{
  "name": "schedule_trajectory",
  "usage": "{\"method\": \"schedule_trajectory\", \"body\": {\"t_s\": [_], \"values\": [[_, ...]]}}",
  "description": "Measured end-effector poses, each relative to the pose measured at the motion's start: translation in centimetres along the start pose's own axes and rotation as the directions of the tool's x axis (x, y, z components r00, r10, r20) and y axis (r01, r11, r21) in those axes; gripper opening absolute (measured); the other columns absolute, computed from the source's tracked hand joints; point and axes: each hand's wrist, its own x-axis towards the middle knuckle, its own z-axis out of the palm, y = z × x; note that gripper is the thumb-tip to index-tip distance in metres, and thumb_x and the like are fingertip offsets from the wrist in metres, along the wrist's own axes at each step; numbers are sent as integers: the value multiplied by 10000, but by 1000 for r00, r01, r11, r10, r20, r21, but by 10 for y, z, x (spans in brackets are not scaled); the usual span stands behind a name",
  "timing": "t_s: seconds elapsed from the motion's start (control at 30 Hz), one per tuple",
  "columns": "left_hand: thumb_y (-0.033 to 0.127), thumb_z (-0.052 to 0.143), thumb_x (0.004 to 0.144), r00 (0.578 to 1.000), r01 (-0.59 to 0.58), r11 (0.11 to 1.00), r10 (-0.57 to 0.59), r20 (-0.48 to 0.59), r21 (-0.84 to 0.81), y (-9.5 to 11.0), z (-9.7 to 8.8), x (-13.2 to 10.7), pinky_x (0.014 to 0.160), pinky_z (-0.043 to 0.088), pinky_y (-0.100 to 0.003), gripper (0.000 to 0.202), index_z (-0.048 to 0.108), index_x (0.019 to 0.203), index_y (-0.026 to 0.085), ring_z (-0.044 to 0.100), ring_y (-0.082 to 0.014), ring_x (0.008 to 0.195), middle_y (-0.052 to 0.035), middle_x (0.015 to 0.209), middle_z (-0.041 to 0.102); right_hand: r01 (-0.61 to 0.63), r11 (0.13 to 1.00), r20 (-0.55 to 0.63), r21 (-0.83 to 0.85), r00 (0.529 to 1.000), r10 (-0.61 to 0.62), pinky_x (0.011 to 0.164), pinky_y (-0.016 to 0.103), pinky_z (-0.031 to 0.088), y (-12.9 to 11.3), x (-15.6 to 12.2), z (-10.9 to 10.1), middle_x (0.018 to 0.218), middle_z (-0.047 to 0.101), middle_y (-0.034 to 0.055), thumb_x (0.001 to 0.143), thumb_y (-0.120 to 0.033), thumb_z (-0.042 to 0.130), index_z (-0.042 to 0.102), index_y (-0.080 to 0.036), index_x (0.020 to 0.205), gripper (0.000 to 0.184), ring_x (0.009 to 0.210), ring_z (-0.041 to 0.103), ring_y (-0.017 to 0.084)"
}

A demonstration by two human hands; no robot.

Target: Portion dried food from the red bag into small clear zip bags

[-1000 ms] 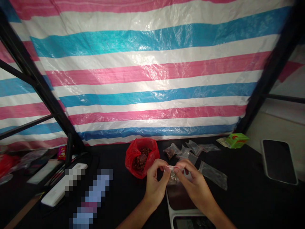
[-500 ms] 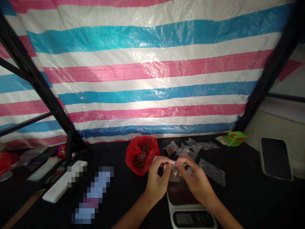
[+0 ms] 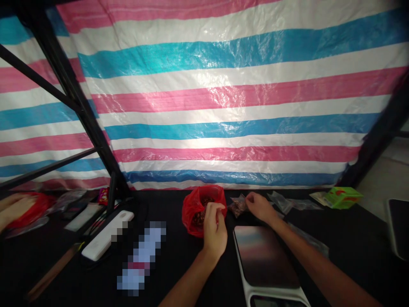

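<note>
My left hand [image 3: 215, 232] hovers at the right front edge of a red plastic bag [image 3: 189, 213] that holds brown dried pieces. Its fingers are curled in, and whatever may be between them is hidden. My right hand [image 3: 261, 207] pinches at the right edge of a small clear zip bag [image 3: 237, 207] filled with brown pieces, lying on the black table. In front of the hands is a kitchen scale [image 3: 266, 258] with nothing on its dark plate.
Unfilled clear bags [image 3: 281, 202] lie right of my right hand, near a green box [image 3: 343, 197]. A white power strip [image 3: 108, 235] and a blurred-out item [image 3: 142, 258] are on the left. Another person's hand [image 3: 17, 209] is over a red bag at far left.
My hands have parted: the right went to the filled zip bag at the back, the left toward the red bag. The bag they held together has left the scale. The view shifted left.
</note>
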Motion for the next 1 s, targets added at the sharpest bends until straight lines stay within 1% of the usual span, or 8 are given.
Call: {"method": "schedule_trajectory", "body": {"t_s": [0.17,0.37,0.57,0.7,0.77,0.83,0.9,1.0], "values": [[59,414,971,1000,15,999,-14,-14,37,-5,2,0,805,474,-315,260,632,939,197,608,-195,888,-54,941,616,57,991,83,-123,995,-47,664,297,424,-2,-1,16,729,753,58,826,-214,653,700,-226,749,91,732,704,235],[-47,462,836,999,-23,993,17,52,119,-9,3,-1,851,491,-346,342,653,952,212,634,-219,937,-46,946,665,179,978,137,-108,977,-163,683,295,499,-2,-2,16,786,786,51,894,-229,562,748,-214,805,207,752,736,228],[-68,454,805,993,-30,997,21,113,78,-5,4,-1,881,513,-346,395,664,987,213,656,-217,980,-55,999,680,235,960,21,-156,972,-234,911,359,528,17,-8,-21,1122,764,116,971,-380,493,764,-192,1181,391,1023,711,265],[-30,435,872,991,-78,996,73,113,37,7,-4,4,855,512,-316,337,655,950,213,653,-196,941,-51,976,666,222,945,-25,-240,972,-235,1044,482,452,35,-21,-47,1130,741,153,868,-380,642,777,-193,1178,387,1125,659,355],[-5,446,891,989,-128,984,117,90,127,13,-14,10,862,506,-329,309,656,930,220,644,-207,949,-56,971,665,239,934,-17,-265,967,-253,1064,516,429,41,-31,-53,1153,742,146,856,-393,664,781,-217,1168,377,1155,645,377],[16,496,875,988,-149,939,131,78,311,15,-26,18,888,492,-368,276,662,938,228,631,-237,959,-61,963,674,278,918,33,-283,959,-280,1047,502,444,45,-40,-56,1153,750,125,872,-398,655,783,-243,1145,339,1136,662,363],[47,544,856,996,-92,862,86,35,499,11,-37,26,909,478,-412,229,670,913,230,623,-273,971,-69,944,683,296,912,101,-285,955,-279,994,458,483,48,-46,-57,1151,756,102,878,-390,654,783,-262,1112,296,1081,691,333],[71,553,854,999,39,748,-26,-29,662,-2,-47,33,928,472,-442,219,699,924,219,626,-302,1017,-98,1001,685,243,930,133,-276,968,-214,856,393,525,52,-50,-56,1125,757,84,894,-384,629,783,-267,1017,229,947,723,292]]}}
